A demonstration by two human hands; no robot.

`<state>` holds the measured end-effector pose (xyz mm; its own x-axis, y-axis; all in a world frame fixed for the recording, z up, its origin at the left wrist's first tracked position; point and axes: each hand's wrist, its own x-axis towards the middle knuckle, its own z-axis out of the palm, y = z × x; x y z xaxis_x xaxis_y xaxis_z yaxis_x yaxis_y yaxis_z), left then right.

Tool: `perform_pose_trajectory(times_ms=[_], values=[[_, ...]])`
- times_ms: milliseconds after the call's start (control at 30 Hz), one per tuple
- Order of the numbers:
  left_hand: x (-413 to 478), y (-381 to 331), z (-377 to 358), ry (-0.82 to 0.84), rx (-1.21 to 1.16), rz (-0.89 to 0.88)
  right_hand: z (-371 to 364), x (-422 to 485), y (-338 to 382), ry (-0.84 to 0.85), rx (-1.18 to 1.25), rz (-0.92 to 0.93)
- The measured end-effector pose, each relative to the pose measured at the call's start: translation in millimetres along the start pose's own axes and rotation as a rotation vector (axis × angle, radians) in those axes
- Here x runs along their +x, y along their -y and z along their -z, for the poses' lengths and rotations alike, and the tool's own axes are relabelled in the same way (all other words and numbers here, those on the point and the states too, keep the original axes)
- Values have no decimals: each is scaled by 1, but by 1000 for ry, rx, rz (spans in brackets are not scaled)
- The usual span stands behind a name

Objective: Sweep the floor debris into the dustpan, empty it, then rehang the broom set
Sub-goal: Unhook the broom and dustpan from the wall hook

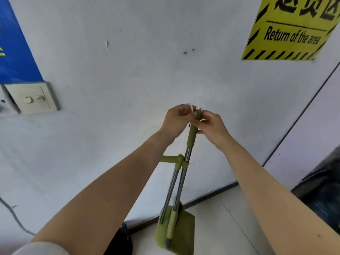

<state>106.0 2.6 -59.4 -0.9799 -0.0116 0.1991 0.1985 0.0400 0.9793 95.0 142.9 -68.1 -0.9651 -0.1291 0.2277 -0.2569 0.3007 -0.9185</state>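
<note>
Up against the white wall (128, 80), the green handle grip (192, 134) of the broom set stands nearly upright, w/ both your arms stretched out to its top end. Your left hand (176, 119) sits just left of the grip top, fingers curled, thumb & forefinger pinching a small white loop (192, 108) there. Your right hand (211, 126) is just right of the grip, fingers bent in and closed on its upper end; can't tell how tight. Below the grip, two steel poles (181, 183) run down side by side, joined by a green clip (179, 161) w/ a stub sticking out left. Far below the grip, the dustpan (184, 234) hangs close over the tiled floor (220, 227). Up and right of the grip is a yellow sign (290, 28); well left of it, a switch plate (33, 98) under a blue poster (14, 52). Low right of the grip there's a dark blurred obj (322, 192).
</note>
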Motion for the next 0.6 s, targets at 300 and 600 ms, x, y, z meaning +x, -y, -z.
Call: perform_pose_trajectory(times_ms=[300, 600], values=[[-63, 110, -11, 111, 51, 258, -30, -67, -115, 58, -144, -238], [-106, 206, -28, 157, 109, 482, -51, -124, -213, 182, -143, -377]])
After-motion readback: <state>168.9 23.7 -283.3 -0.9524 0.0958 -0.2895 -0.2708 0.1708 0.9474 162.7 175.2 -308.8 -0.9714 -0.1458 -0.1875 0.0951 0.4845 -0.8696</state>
